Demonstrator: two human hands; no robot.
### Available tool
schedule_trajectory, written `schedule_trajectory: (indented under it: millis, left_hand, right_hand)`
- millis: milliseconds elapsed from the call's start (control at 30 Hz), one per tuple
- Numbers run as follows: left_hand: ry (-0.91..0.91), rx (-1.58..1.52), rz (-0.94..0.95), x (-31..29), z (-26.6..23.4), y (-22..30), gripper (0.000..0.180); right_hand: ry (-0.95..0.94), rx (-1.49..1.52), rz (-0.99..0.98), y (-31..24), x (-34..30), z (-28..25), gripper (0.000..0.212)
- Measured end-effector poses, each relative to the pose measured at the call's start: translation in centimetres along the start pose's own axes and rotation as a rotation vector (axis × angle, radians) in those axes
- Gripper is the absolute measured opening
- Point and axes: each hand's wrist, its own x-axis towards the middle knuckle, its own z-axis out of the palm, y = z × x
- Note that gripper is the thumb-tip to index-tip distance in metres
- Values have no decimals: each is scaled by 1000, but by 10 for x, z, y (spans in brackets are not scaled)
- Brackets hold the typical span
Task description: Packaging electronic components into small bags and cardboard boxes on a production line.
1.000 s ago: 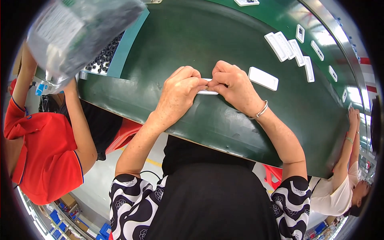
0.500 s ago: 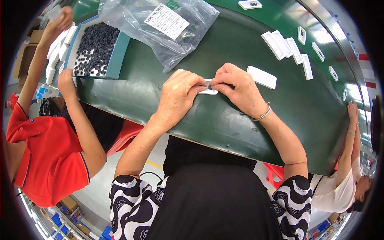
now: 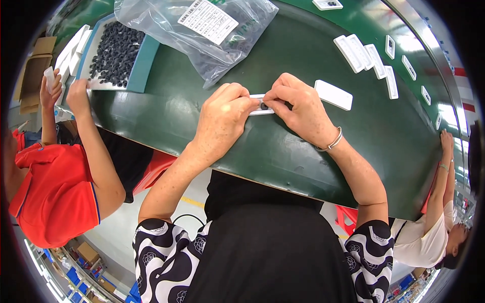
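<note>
A small white tray [image 3: 261, 112] with shallow recesses lies on the green tabletop in front of me. My left hand [image 3: 222, 116] is closed at the tray's left part, thumb and forefinger pinched over it. From the other side my right hand [image 3: 301, 108] pinches at a small black rubber piece [image 3: 264, 106] sitting in the tray. Both sets of fingertips nearly meet there and hide much of the tray. Just right of my right hand lies a plain white lid-like slab [image 3: 333, 95].
A blue-edged box [image 3: 147, 63] of small black rubber pieces and a clear plastic bag [image 3: 212, 48] lie at the far left and middle. Several white trays [image 3: 352, 53] rest at the far right. A person in red [image 3: 55, 194] works at my left, another in white [image 3: 424, 242] at my right.
My hands stay pinched at the tray with only slight finger shifts. The co-worker on the left has lowered a raised hand holding a pale, translucent piece. My view has shifted slightly.
</note>
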Motion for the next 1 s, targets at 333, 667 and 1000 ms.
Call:
schedule_trajectory:
  millis: [333, 667, 1000]
  left_hand:
    - [-129, -12, -59, 7, -5, -2, 13]
    - [-82, -80, -135, 8, -4, 4, 10]
    - [-49, -61, -150, 7, -1, 7, 4]
  right_hand:
    - [-80, 128, -54, 4, 1, -8, 6]
    - [-28, 33, 24, 2, 6, 0, 5]
    - [16, 2, -64, 10, 2, 0, 9]
